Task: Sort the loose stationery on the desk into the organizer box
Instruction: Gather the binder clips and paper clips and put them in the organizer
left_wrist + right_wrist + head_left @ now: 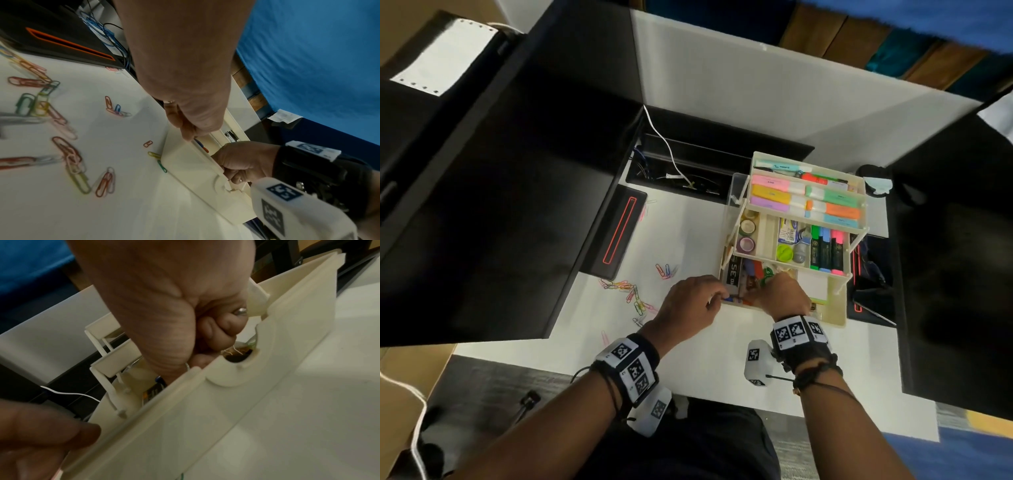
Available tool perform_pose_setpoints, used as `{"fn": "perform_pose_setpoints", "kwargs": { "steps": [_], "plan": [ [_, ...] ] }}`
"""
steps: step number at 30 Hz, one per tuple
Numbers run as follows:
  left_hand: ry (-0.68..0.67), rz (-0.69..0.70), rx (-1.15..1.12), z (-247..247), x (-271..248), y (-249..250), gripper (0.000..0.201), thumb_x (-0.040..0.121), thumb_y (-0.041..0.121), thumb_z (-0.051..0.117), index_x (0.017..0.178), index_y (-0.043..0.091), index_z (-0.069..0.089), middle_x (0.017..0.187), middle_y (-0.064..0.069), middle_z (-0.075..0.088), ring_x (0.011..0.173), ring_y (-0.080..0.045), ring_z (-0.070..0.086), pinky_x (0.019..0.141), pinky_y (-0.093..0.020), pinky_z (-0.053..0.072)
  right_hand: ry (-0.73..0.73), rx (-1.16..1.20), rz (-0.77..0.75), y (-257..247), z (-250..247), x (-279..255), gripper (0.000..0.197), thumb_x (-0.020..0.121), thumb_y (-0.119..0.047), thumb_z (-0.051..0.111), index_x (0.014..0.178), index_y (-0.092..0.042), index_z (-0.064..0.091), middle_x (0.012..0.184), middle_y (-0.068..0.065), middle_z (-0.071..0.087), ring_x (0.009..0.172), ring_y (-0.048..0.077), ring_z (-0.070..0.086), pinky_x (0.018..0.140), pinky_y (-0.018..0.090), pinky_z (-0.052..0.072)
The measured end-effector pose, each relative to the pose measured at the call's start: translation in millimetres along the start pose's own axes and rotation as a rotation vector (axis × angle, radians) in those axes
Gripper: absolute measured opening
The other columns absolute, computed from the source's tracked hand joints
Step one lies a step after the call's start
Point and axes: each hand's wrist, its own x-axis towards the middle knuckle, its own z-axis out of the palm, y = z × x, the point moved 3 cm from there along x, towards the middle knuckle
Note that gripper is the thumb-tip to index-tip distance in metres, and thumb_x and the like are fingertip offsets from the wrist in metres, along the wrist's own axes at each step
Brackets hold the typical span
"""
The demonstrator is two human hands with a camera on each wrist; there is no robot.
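Cream plastic tiered organizer box (837, 310) stands open toward the desk's right edge, trays fanned back, holding pastel highlighters (804, 198). Black label in the bottom compartment reads "SE"; other writing illegible. Left hand (693, 305) has fingers curled at the box's near-left corner, pinching a small blue item (728, 299). Right hand (782, 294) is fisted inside the bottom compartment; contents of grip not visible. Coloured wire paper clips (631, 293) lie scattered on the white desk (688, 222) left of the box.
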Motion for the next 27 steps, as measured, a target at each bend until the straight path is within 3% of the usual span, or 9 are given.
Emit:
{"fn": "perform_pose_setpoints", "kwargs": {
  "steps": [4, 6, 8, 11, 17, 20, 23, 27],
  "plan": [
    [0.000, 0.000, -0.005, 0.0, -0.6, -1.6, 0.011, 0.093, 0.018, 0.070, 0.103, 0.017, 0.076, 0.103, 0.005, 0.077, 0.089, -0.009, 0.071, 0.078, -0.017, 0.056, 0.037, -0.048, -0.007, -7.9, -0.7, -8.5, 0.057, 0.075, -0.050, 0.086, 0.106, -0.009, 0.063, 0.106, 0.009, 0.070, 0.097, 0.031, 0.072, 0.080, 0.039, 0.057],
    [-0.002, 0.001, -0.015, -0.8, -1.3, -3.2, 0.011, 0.093, 0.017, 0.070, 0.102, 0.017, 0.076, 0.103, 0.004, 0.077, 0.089, -0.009, 0.070, 0.077, -0.009, 0.048, 0.074, -0.049, -0.023, -10.4, -3.8, -16.2, 0.048, 0.080, -0.049, 0.082, 0.086, -0.014, 0.050, 0.098, 0.007, 0.069, 0.095, 0.031, 0.072, 0.077, 0.037, 0.055],
    [-0.005, -0.006, -0.031, -1.7, -1.8, -4.6, 0.011, 0.093, 0.016, 0.070, 0.103, 0.016, 0.076, 0.103, 0.004, 0.076, 0.089, -0.008, 0.070, 0.078, -0.005, 0.044, 0.111, -0.042, -0.029, -10.0, -5.7, -20.7, 0.053, 0.080, -0.052, 0.080, 0.078, -0.017, 0.041, 0.092, 0.006, 0.065, 0.093, 0.031, 0.072, 0.074, 0.035, 0.052],
    [-0.004, -0.010, -0.052, -3.2, -2.4, -5.0, 0.011, 0.093, 0.015, 0.069, 0.102, 0.016, 0.076, 0.102, 0.005, 0.076, 0.088, -0.007, 0.069, 0.077, -0.001, 0.041, 0.148, -0.041, -0.024, -4.4, -1.6, -18.8, 0.050, 0.076, -0.061, 0.075, 0.091, -0.014, 0.064, 0.090, 0.004, 0.071, 0.084, 0.028, 0.072, 0.071, 0.033, 0.054],
    [-0.014, -0.013, -0.075, -5.6, -4.0, -7.2, 0.010, 0.093, 0.015, 0.070, 0.102, 0.017, 0.075, 0.102, 0.006, 0.074, 0.079, 0.003, 0.058, 0.073, 0.001, 0.039, 0.066, 0.106, -0.184, -0.5, 6.7, -18.1, 0.026, 0.085, -0.046, 0.064, 0.087, -0.026, 0.080, 0.077, -0.001, 0.074, 0.071, 0.021, 0.068, 0.066, 0.030, 0.058],
    [-0.041, -0.005, -0.063, -6.7, -6.5, -8.0, 0.012, 0.093, 0.015, 0.072, 0.104, 0.017, 0.074, 0.106, 0.007, 0.073, 0.070, 0.010, 0.055, 0.071, 0.002, 0.037, 0.026, -0.002, -0.193, -4.6, 7.2, -16.4, 0.029, 0.088, -0.045, 0.060, 0.090, -0.021, 0.077, 0.084, 0.003, 0.075, 0.078, 0.026, 0.070, 0.074, 0.034, 0.059],
    [-0.048, -0.001, -0.063, -11.2, -9.9, -11.5, 0.013, 0.094, 0.015, 0.071, 0.106, 0.018, 0.074, 0.108, 0.008, 0.071, 0.073, 0.017, 0.054, 0.071, 0.002, 0.038, 0.012, -0.090, -0.170, -9.3, 3.8, -17.7, 0.026, 0.096, -0.039, 0.058, 0.095, -0.014, 0.066, 0.089, 0.008, 0.071, 0.087, 0.032, 0.070, 0.083, 0.040, 0.058],
    [-0.032, -0.030, -0.065, -23.8, -18.9, -22.2, 0.016, 0.094, 0.013, 0.069, 0.107, 0.020, 0.074, 0.109, 0.011, 0.071, 0.073, 0.012, 0.055, 0.077, -0.004, 0.043, 0.004, -0.062, -0.173, -5.1, 11.4, -14.4, 0.023, 0.098, -0.036, 0.059, 0.099, -0.014, 0.067, 0.093, 0.008, 0.072, 0.090, 0.031, 0.070, 0.079, 0.037, 0.054]
  ]
}}
